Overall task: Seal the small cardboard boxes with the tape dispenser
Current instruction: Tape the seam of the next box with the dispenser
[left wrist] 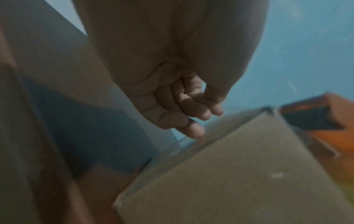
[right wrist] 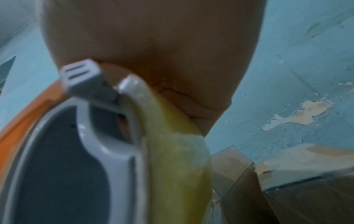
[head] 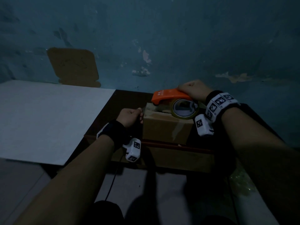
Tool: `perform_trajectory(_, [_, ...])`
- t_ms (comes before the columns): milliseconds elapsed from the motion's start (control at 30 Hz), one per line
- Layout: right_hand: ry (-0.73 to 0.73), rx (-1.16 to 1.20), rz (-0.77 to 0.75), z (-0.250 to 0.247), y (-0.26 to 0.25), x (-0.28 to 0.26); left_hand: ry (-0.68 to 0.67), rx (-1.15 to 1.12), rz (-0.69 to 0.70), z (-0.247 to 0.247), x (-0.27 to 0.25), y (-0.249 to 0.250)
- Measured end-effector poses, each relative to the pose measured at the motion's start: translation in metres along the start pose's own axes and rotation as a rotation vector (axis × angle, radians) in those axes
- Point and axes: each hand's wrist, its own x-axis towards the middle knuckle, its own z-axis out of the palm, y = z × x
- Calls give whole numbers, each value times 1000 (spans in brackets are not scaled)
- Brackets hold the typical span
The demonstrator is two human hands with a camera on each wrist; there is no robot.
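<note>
Taping looks partly done on this box (head: pixel 167 127), which sits on a dark table (head: pixel 129 101) near the blue wall (head: pixel 178 38). The right hand (head: pixel 191 90) is wrapped over the back of the orange dispenser (head: pixel 168 96), and the fingers curl around it to hold it tight. The dispenser rests on top of the box, with its front end near the left edge and the roll (head: pixel 185 109) hanging over the near side. The left hand (head: pixel 129 116) is just beside the left end of the box. Its fingers (left wrist: pixel 191 128) are bent and seem to pinch a clear bit of tape (left wrist: pixel 184 140) at the top left corner, though the picture is blurry, so this is a guess. A strip of tape seems to lie along the top, over the dark gap between the flaps. I think the strip has reached the left end, so what is left is to cut it and press it down flat. Only one box shows here, so I cannot tell if more boxes wait to be sealed. A white board (head: pixel 48 119) lies on the left, and a flat piece of cardboard (head: pixel 73 67) leans on the wall behind it.
</note>
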Motion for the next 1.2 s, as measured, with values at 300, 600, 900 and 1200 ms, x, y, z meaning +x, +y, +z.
perform_trajectory(300, [36,12,-22,5,3,1,57,96,-68,14,-2,-2])
perform_trajectory(600, [46,61,-32,9,4,5,36,207,-228,19,-4,3])
perform_trajectory(900, [42,105,-22,9,6,6,231,-233,-22,33,4,13])
perform_trajectory(1200, [-4,56,-8,8,1,0,72,-192,-184,41,10,31])
